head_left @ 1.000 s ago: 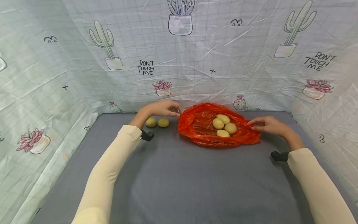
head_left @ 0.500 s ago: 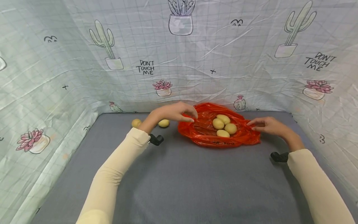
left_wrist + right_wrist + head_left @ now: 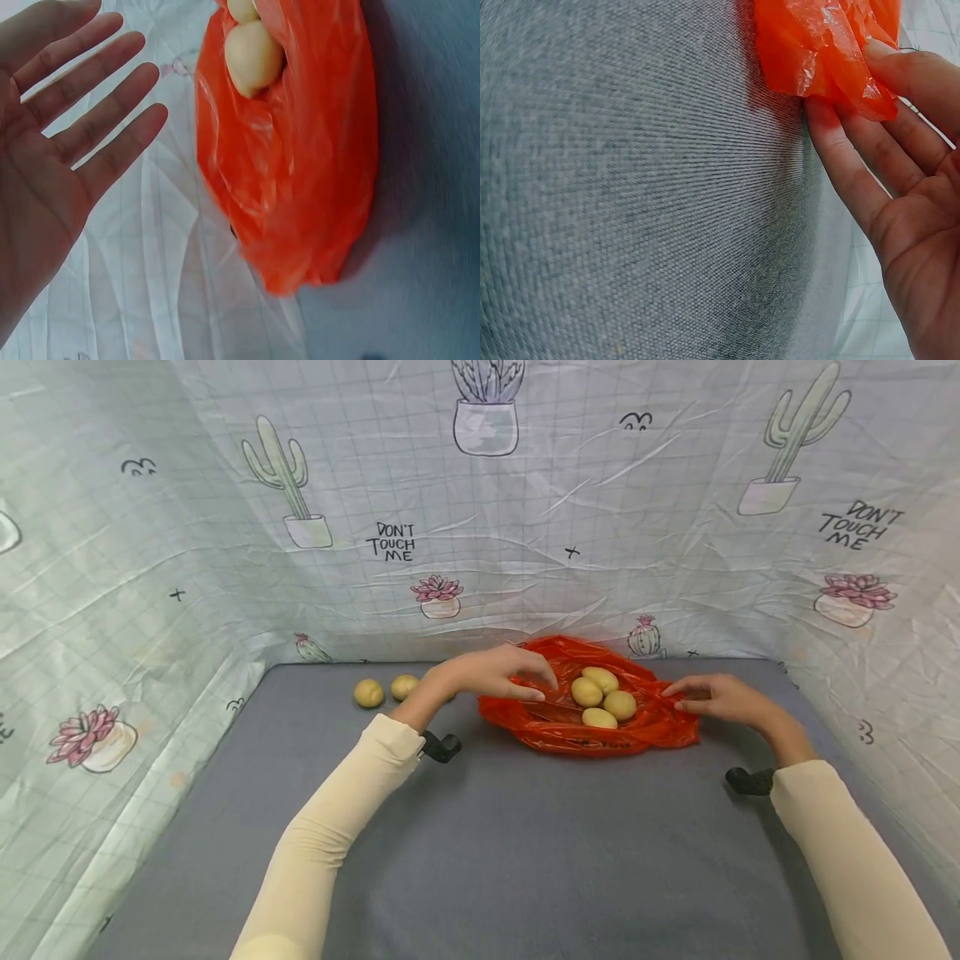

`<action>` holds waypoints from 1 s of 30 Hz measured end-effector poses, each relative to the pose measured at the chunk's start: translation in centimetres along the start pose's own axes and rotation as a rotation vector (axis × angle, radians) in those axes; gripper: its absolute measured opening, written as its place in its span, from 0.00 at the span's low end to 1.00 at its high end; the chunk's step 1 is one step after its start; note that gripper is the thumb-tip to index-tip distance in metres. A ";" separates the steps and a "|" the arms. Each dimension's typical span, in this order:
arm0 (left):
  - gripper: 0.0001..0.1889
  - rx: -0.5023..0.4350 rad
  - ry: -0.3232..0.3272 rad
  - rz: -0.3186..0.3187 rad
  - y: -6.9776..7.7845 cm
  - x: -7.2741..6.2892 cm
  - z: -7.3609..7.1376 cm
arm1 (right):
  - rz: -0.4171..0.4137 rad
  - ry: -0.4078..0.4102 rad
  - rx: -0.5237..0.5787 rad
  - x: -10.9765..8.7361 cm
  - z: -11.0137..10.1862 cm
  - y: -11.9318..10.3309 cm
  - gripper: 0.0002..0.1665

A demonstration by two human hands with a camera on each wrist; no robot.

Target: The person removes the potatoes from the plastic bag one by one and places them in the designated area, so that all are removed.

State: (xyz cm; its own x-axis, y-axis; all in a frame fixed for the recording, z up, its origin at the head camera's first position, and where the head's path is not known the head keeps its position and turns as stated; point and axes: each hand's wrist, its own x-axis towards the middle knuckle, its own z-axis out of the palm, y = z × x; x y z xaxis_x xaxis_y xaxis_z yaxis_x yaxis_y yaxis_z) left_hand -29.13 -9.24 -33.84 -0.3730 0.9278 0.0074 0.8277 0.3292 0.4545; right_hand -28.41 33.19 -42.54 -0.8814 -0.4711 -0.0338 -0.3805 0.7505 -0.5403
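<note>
A red plastic bag (image 3: pixel 562 741) lies with its mouth spread wide, and several yellowish potatoes (image 3: pixel 619 705) sit inside it. Over the bag's left part is my left hand (image 3: pixel 501 673), holding nothing. In the left wrist view that hand's fingers (image 3: pixel 97 124) are spread and straight, apart from the bag (image 3: pixel 300 172). At the right end my right hand (image 3: pixel 718 697) pinches the bag's edge. The right wrist view shows the thumb on top of the red plastic (image 3: pixel 814 56) and the other fingers (image 3: pixel 847 169) beneath it.
Left of the bag, a potato (image 3: pixel 368 693) and a second potato (image 3: pixel 405 687) lie on the grey tabletop (image 3: pixel 570 860); my left wrist mostly hides another. A cactus-print cloth (image 3: pixel 525 543) hangs right behind the bag and along both sides.
My left hand has moved right, from the bag's left edge to over its opening, uncovering potatoes on the left. The right hand stays at the bag's right edge.
</note>
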 end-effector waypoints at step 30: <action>0.15 -0.019 -0.067 -0.111 -0.8 6.7 2.3 | -0.022 0.015 -0.091 0.4 0.2 -0.4 0.13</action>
State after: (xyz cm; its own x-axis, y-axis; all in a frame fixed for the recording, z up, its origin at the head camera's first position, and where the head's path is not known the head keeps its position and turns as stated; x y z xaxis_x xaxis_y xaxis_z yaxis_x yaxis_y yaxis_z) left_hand -31.30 -2.91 -36.18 -0.4329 0.8955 -0.1032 0.7745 0.4281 0.4656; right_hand -28.57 32.56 -42.53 -0.8763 -0.4816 -0.0101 -0.4230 0.7793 -0.4623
